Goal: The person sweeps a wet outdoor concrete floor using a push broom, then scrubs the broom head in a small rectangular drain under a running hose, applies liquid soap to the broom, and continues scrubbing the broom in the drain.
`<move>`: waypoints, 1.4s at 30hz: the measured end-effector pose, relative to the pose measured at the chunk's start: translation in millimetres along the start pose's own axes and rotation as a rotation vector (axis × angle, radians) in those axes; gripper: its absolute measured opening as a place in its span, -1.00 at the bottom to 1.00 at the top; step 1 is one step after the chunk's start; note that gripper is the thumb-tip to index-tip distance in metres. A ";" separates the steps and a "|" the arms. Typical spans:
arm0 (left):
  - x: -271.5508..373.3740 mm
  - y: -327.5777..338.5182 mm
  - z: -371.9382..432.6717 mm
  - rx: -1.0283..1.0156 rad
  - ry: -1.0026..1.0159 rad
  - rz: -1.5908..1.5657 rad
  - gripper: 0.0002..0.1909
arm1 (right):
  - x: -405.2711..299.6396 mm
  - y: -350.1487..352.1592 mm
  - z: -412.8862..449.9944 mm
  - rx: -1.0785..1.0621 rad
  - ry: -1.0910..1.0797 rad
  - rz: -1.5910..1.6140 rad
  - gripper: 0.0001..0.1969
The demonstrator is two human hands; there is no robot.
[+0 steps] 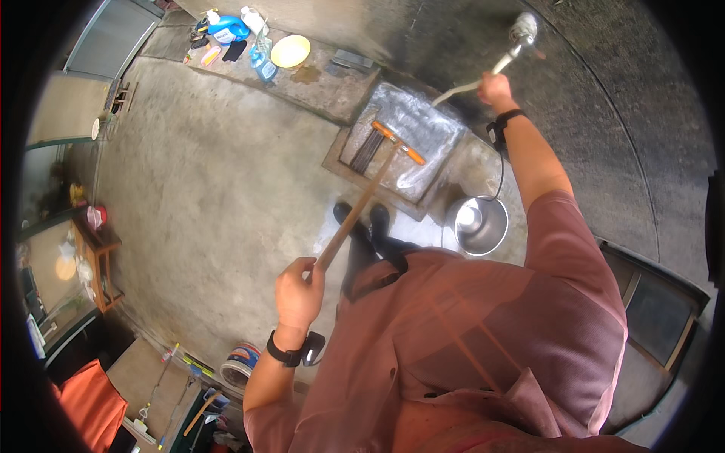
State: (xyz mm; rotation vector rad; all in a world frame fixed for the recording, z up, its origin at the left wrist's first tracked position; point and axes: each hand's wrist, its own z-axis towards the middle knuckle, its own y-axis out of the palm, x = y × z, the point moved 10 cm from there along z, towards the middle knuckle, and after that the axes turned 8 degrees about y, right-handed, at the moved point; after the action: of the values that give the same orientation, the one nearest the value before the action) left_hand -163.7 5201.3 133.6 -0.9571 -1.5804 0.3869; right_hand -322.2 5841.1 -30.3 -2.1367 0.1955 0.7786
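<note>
My left hand [300,289] is closed around the long wooden handle of a squeegee or scraper with an orange head [399,142]. That head lies across a low stone wash basin [436,133] whose surface looks wet and whitish. Stretched out toward the wall, my right hand [495,92] grips a pale hose or pipe [461,90] just below a whitish, blurred bundle [523,27] at its upper end, which may be a tap wrapped in cloth. Both wrists wear black bands with small devices. To the right of the basin stands a shiny metal bucket [481,225] with a smaller round shape inside.
A concrete ledge [334,93] holds a blue detergent jug [227,29], a blue bottle [262,63], a yellow bowl [290,51] and a brush [210,55]. My dark boots stand at the basin's front edge. A paint-type bucket [241,365] and a wooden stand [102,260] are at the left.
</note>
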 end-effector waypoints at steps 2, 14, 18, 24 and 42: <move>-0.5 0.7 0.4 0.000 0.011 -0.006 -0.82 | 4.8 -9.1 9.0 0.013 -0.003 -0.063 -0.58; -6.0 -2.7 0.9 0.006 0.005 0.010 -0.81 | -8.8 14.9 -25.6 -0.115 0.058 0.205 -0.65; -9.2 -2.0 1.4 0.002 -0.007 -0.007 -0.81 | -10.2 24.9 -29.1 -0.179 0.062 0.372 -0.63; -17.3 0.2 0.2 -0.008 -0.022 -0.016 -0.82 | -10.7 26.3 -29.2 -0.143 0.045 0.405 -0.64; -18.6 -4.5 0.4 0.003 -0.006 -0.011 -0.81 | -9.1 26.1 -36.0 -0.231 0.097 0.352 -0.65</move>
State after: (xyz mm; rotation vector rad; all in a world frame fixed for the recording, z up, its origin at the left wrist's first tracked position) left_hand -166.1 5184.7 124.5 -0.9456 -1.5897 0.3852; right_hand -323.0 5796.0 -25.6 -2.3957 0.5695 0.9345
